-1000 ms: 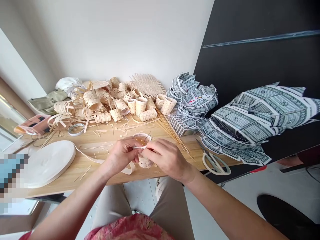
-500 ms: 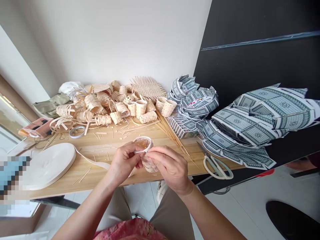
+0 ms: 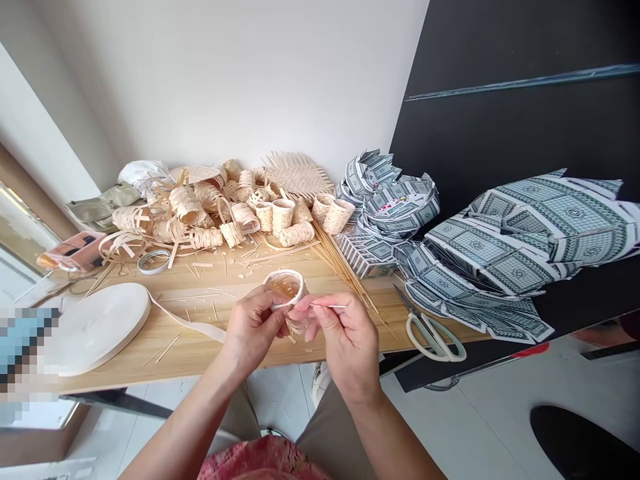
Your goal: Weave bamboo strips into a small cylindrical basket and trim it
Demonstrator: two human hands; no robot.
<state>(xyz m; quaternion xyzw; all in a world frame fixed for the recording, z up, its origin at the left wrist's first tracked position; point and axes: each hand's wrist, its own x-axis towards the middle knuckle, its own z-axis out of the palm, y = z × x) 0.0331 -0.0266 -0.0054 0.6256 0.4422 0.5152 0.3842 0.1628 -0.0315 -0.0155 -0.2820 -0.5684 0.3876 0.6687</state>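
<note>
My left hand (image 3: pixel 255 323) pinches the white-bound rim of a small woven basket (image 3: pixel 286 275), holding it near the table's front edge with its round mouth facing up and toward me. The basket's lower side is mostly hidden behind my fingers. Just right of the rim, my right hand (image 3: pixel 345 333) is closed in a pinch on a thin, pale needle (image 3: pixel 327 306), which points roughly sideways. Any thread on it is too fine to make out.
Behind lies a heap of woven baskets (image 3: pixel 187 207). A roll of white strip (image 3: pixel 107 330) lies at left, near a tape roll (image 3: pixel 153 262). Scissors (image 3: pixel 434 337), thin bamboo sticks (image 3: pixel 345 267) and folded playing-card pieces (image 3: pixel 515 247) are on the right.
My right hand has drawn back slightly from the rim and turned, and the needle now shows between its fingers. My left hand still grips the basket.
</note>
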